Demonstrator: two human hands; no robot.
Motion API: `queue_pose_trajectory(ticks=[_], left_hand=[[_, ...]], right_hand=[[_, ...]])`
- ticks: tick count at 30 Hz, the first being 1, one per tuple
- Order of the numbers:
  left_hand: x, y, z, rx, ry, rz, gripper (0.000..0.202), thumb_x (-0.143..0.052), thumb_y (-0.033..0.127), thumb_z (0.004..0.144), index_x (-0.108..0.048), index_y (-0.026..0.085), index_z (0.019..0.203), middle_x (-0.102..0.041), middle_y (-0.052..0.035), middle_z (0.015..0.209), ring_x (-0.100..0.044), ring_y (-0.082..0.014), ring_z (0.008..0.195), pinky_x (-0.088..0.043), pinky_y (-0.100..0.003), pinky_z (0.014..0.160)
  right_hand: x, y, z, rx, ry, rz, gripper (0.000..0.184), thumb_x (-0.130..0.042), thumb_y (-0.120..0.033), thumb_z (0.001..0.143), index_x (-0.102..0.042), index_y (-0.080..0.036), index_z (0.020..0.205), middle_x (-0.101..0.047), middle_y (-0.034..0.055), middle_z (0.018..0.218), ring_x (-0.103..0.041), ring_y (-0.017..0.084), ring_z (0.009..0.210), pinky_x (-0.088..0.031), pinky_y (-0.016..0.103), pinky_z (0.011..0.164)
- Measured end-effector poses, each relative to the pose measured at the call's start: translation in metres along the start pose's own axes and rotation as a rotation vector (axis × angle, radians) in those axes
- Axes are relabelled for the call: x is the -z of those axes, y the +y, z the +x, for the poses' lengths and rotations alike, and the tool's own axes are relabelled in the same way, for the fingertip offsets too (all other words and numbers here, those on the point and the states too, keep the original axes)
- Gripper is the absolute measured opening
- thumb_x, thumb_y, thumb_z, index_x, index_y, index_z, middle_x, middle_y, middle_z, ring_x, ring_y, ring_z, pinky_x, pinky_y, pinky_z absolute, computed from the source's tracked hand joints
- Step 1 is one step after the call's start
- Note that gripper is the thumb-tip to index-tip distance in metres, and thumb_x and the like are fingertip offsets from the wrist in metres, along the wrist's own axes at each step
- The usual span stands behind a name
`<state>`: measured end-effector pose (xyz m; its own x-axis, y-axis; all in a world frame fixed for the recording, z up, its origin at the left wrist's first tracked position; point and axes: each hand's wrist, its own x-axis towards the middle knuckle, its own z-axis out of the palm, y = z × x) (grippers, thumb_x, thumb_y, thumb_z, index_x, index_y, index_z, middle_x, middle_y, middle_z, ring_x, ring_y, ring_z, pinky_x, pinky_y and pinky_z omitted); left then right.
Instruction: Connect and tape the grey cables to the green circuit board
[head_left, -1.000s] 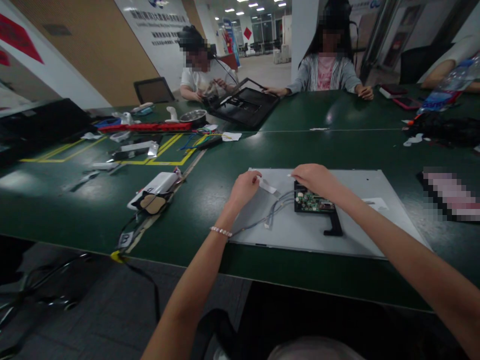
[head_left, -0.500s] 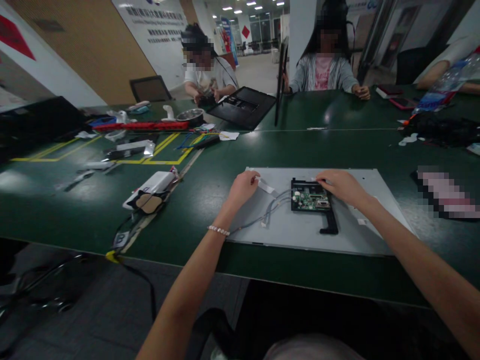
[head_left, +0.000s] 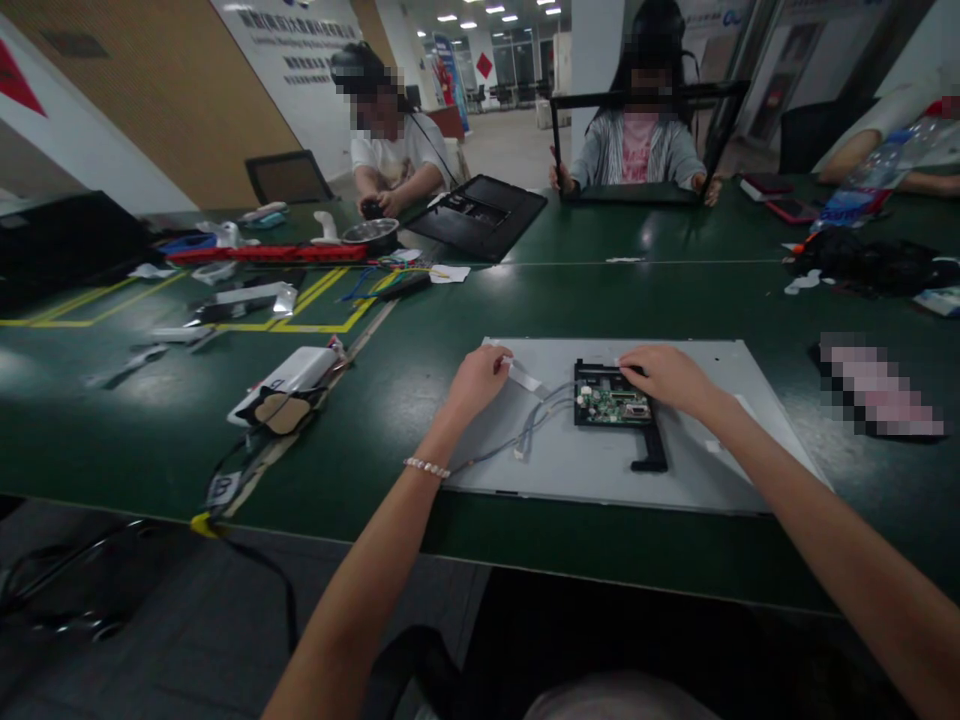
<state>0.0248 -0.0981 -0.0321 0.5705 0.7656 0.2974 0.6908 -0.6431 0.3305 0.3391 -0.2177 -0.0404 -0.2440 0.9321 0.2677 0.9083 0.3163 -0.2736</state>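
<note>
A flat grey-white panel (head_left: 555, 470) lies before me on the green table. On it sits a green circuit board (head_left: 611, 402) in a black bracket (head_left: 654, 450), with grey cables (head_left: 529, 430) running off its left side. The fingers of my left hand (head_left: 478, 382) are pinched at the end of a white strip (head_left: 524, 377) on the panel's upper left part. My right hand (head_left: 670, 380) has its fingers closed at the bracket's upper right corner; a small bit of white shows by the fingertips, and what they grip is hidden.
Left of the panel lies a white battery-like pack (head_left: 289, 385) with cables. A phone (head_left: 877, 390) is at the right. Across the table, a person holds a black frame (head_left: 630, 193); another sits beside a black casing (head_left: 487, 215). A bottle (head_left: 862, 185) stands far right.
Across the table, the person has turned the black frame from edge-on to face this way, now with both hands on it. My hands keep nearly the same places; the view shifts slightly.
</note>
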Motion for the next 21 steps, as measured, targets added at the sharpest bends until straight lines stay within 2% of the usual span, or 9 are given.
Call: queue_pose_trajectory(ticks=[7,12,16,18,21], left_hand=[[-0.002,-0.006,0.000,0.033,0.027,-0.100,0.027,-0.051,0.015,0.083,-0.071,0.016,0.102,-0.070,-0.0064,0.089,-0.064,-0.0180,0.082,-0.050,-0.030,0.081],[0.008,-0.004,0.004,0.142,0.006,-0.452,0.019,-0.057,0.022,0.083,-0.070,0.016,0.095,-0.069,-0.0046,0.082,-0.062,-0.0139,0.068,-0.050,-0.026,0.066],[0.021,0.011,0.002,0.158,-0.045,-0.723,0.016,-0.062,0.028,0.082,-0.068,0.015,0.089,-0.066,-0.0035,0.076,-0.059,-0.0112,0.062,-0.046,-0.022,0.057],[0.024,0.020,-0.001,0.127,-0.133,-0.756,0.016,-0.063,0.029,0.082,-0.068,0.015,0.087,-0.065,-0.0034,0.075,-0.058,-0.0108,0.063,-0.046,-0.022,0.058],[0.021,0.031,-0.005,0.079,-0.245,-0.721,0.016,-0.063,0.028,0.081,-0.068,0.015,0.087,-0.067,-0.0043,0.077,-0.059,-0.0118,0.068,-0.047,-0.023,0.064]], right_hand=[[0.000,0.001,0.002,-0.038,0.069,0.081,0.031,-0.045,-0.026,0.095,-0.075,-0.020,0.096,-0.076,0.0088,0.104,-0.069,0.027,0.100,-0.052,0.042,0.089],[0.009,-0.009,-0.004,-0.076,0.166,0.126,0.033,-0.044,-0.026,0.095,-0.075,-0.019,0.098,-0.076,0.0091,0.105,-0.069,0.027,0.101,-0.051,0.043,0.092],[0.020,-0.033,-0.008,-0.082,0.243,0.167,0.030,-0.046,-0.025,0.095,-0.073,-0.017,0.104,-0.074,0.0095,0.109,-0.068,0.025,0.104,-0.050,0.042,0.096],[0.022,-0.051,-0.010,-0.059,0.250,0.190,0.029,-0.048,-0.025,0.095,-0.071,-0.016,0.109,-0.073,0.0104,0.112,-0.067,0.024,0.107,-0.049,0.043,0.099],[0.021,-0.080,-0.016,0.011,0.192,0.200,0.033,-0.048,-0.024,0.095,-0.064,-0.016,0.123,-0.068,0.0110,0.124,-0.062,0.024,0.116,-0.047,0.044,0.103]])
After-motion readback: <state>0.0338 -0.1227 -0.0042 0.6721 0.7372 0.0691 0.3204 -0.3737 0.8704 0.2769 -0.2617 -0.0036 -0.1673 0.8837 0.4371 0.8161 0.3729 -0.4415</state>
